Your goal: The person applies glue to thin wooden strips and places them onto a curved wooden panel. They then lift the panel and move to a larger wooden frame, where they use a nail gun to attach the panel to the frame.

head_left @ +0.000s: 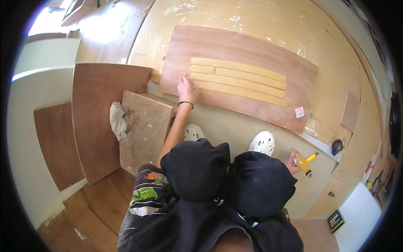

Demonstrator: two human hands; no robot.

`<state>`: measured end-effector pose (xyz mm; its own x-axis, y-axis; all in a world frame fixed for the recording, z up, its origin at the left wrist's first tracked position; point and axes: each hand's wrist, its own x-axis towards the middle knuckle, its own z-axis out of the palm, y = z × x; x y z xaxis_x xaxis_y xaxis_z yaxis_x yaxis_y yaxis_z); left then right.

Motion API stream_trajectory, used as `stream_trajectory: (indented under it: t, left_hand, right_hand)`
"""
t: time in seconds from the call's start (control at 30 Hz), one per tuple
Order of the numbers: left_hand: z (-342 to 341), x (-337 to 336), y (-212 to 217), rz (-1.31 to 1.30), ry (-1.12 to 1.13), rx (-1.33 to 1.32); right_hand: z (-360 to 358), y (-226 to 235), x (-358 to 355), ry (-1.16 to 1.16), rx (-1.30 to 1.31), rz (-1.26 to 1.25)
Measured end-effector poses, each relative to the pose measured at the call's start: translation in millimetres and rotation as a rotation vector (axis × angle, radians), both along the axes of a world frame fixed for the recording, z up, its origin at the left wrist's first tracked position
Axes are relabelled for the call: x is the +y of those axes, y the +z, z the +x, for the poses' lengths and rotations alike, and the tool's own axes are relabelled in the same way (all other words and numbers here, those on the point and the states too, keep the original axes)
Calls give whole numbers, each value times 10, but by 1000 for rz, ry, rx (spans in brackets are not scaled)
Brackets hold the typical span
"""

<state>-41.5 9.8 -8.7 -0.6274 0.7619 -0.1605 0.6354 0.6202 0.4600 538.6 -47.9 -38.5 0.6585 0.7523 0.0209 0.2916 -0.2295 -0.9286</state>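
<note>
A reddish-brown plywood panel [235, 46] lies in front of me with several thin pale wood strips [239, 80] side by side on it. My left hand [186, 89] rests on the panel's near-left edge, beside the strips' left ends. Its fingers look apart, with nothing seen in them. Low at the right, my right hand [292, 164] is wrapped round a yellowish-brown bottle [299, 161] with a dark tip, tilted downward. Just beyond the bottle shows a yellow utility knife [312, 157]; whether it touches the bottle I cannot tell.
A worn wooden stool or box [142, 130] with a white cloth [118, 120] stands at my left, near leaning brown boards [96, 113]. A black tape measure [337, 147] lies at right. A small sticker [299, 111] is on the panel. My white shoes [262, 143] are below it.
</note>
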Motion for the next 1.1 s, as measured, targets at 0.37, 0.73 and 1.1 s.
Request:
stream_trajectory:
  t: [0.37, 0.73, 1.1]
  left_hand:
    - [305, 483, 410, -323, -60, 213]
    - [959, 1136, 1303, 437, -652, -186]
    - [511, -98, -101, 113, 228, 56]
  right_hand:
    - [31, 342, 1305, 339, -238, -92]
    - [-1086, 449, 2694, 771, 39, -406]
    - [-1130, -18, 2160, 573, 35, -419]
